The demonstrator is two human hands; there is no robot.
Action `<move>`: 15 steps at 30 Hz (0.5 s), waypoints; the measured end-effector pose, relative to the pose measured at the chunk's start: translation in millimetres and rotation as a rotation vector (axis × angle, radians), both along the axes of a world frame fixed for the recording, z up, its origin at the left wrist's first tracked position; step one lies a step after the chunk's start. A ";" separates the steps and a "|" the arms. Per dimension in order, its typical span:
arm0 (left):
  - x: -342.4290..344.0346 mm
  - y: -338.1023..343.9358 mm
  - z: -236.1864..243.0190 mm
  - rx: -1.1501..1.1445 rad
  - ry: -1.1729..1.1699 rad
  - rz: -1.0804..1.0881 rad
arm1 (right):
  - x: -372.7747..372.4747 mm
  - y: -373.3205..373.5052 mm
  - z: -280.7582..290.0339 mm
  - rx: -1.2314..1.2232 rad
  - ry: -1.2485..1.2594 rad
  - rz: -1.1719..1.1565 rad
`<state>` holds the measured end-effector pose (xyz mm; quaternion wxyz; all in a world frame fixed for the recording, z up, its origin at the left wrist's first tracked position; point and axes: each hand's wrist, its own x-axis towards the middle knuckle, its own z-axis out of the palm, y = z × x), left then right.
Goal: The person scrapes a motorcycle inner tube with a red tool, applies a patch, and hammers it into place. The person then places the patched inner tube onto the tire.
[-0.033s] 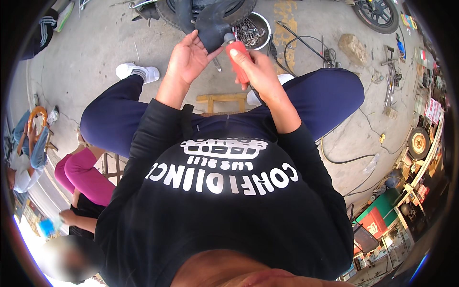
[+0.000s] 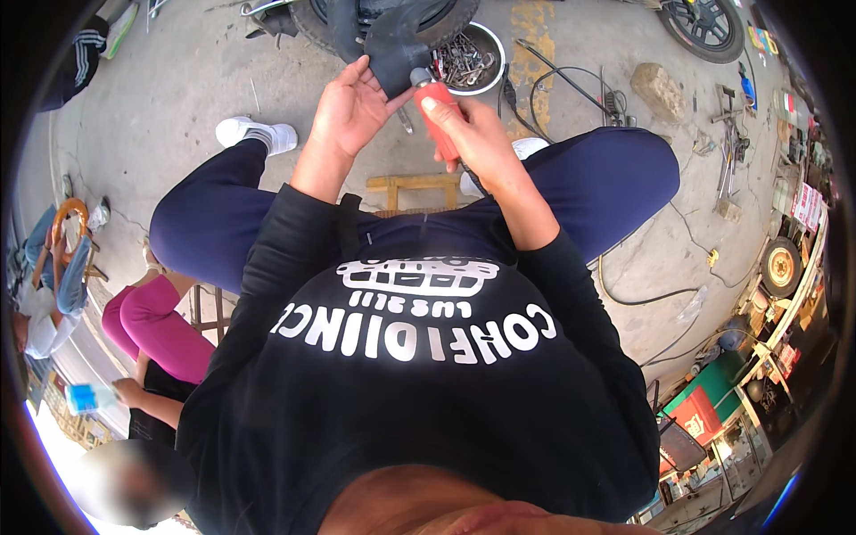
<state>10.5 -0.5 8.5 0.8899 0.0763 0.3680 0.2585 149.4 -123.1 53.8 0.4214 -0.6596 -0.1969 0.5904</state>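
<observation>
Right hand [image 2: 473,134] is closed around the red-handled tool [image 2: 437,111], tip at the black inner tube [image 2: 392,53] that the open left hand [image 2: 348,111] supports; best to keep the rubber taut and the tool steady.

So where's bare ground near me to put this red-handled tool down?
Bare concrete lies left of the white shoe, and some right of the right knee near the rock. Ahead it is crowded: tyre, bowl of parts, cables.

Left hand [image 2: 349,111]: your palm open, fingers spread, raised forward.
Right hand [image 2: 471,134]: your fist closed, thumb on top, forearm extended.
</observation>
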 end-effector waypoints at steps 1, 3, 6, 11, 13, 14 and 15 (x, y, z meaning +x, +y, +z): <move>-0.5 -0.2 -0.3 0.008 0.010 -0.010 | -3.8 0.6 -2.9 0.005 0.001 0.020; -1.4 0.3 -0.9 0.026 0.031 -0.032 | -8.5 6.7 -3.0 0.001 -0.016 0.048; -1.6 -2.1 -2.6 0.071 0.091 -0.043 | -10.8 20.8 -1.0 -0.013 -0.066 0.073; 0.6 -6.2 0.9 0.142 0.137 -0.057 | -16.7 14.0 -13.1 0.033 -0.062 0.025; 0.7 -7.3 -1.5 0.158 0.141 -0.060 | -13.5 20.2 -8.8 0.030 -0.071 0.044; 0.5 -5.0 -3.8 0.170 0.142 -0.061 | -12.8 24.5 -5.4 0.030 -0.076 0.052; 0.6 -4.0 -4.5 0.183 0.143 -0.062 | -12.5 26.8 -6.5 0.053 -0.055 0.038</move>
